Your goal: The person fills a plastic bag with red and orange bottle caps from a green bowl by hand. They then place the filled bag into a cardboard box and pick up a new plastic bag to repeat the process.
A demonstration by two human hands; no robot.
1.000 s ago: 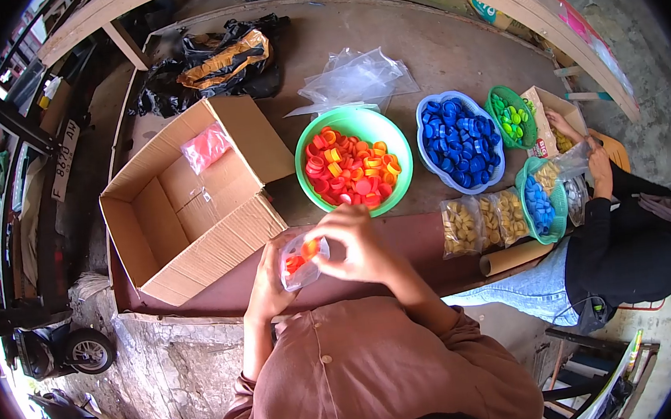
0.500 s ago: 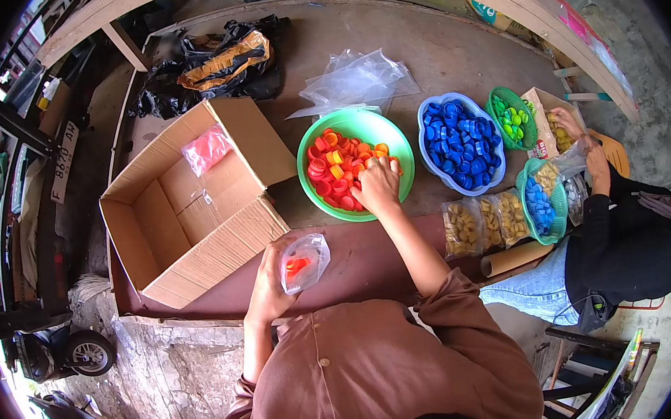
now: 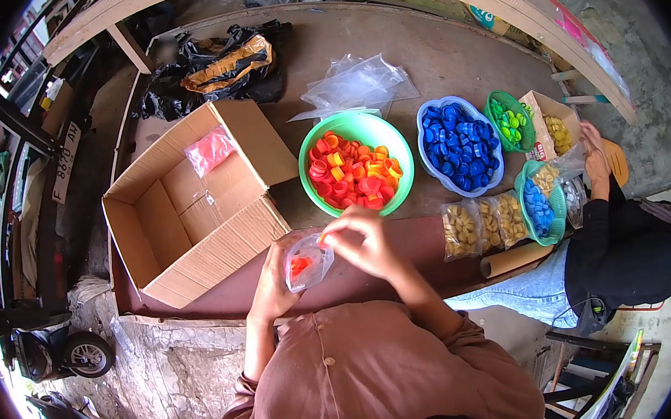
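My left hand [image 3: 272, 287] holds a small clear plastic bag [image 3: 306, 261] with a few red and orange bottle caps inside, just above the table's front edge. My right hand [image 3: 360, 239] is at the bag's mouth with its fingers closed on caps that I can barely see. Behind both hands stands a green bowl [image 3: 381, 136] full of red, orange and yellow caps [image 3: 353, 178].
An open cardboard box [image 3: 191, 202] with a pink bag [image 3: 209, 150] stands at the left. To the right are a blue bowl of blue caps [image 3: 458, 147], a green basket [image 3: 509, 118] and several packed bags [image 3: 484, 224]. A seated person [image 3: 625, 240] works at the right. Empty plastic bags [image 3: 356, 84] lie behind.
My right hand left the green bowl and came back to the mouth of the bag. The left hand kept the bag in place.
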